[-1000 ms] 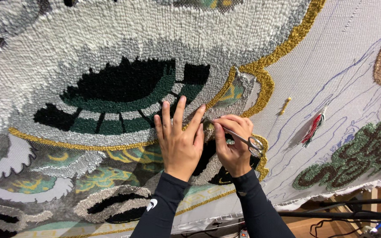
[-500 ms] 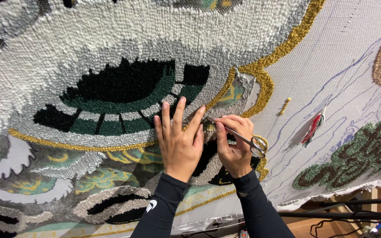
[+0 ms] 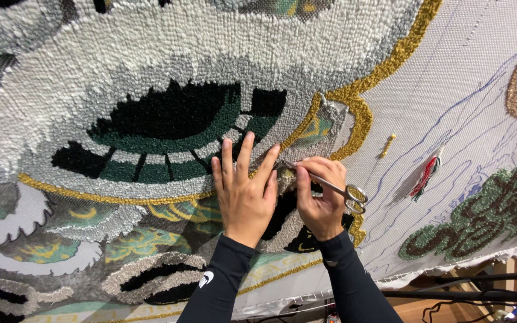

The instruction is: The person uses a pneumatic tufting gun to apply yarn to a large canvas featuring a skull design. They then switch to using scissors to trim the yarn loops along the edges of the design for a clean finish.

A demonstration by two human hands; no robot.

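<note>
No packages, labels, signs or screens in view; only small white logo mark (image 3: 206, 279) on black left sleeve (image 3: 219, 287)

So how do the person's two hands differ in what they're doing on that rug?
The left hand lies flat on the tufted rug with its fingers spread and holds nothing. The right hand is curled, gripping small metal scissors whose tips point at the pile beside the left fingertips. Both wear dark long sleeves and rest on the rug.

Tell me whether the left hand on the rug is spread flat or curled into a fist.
Spread flat. The left hand lies palm-down on the tufted rug, fingers extended and fanned apart, beside the right hand holding small scissors.
</note>
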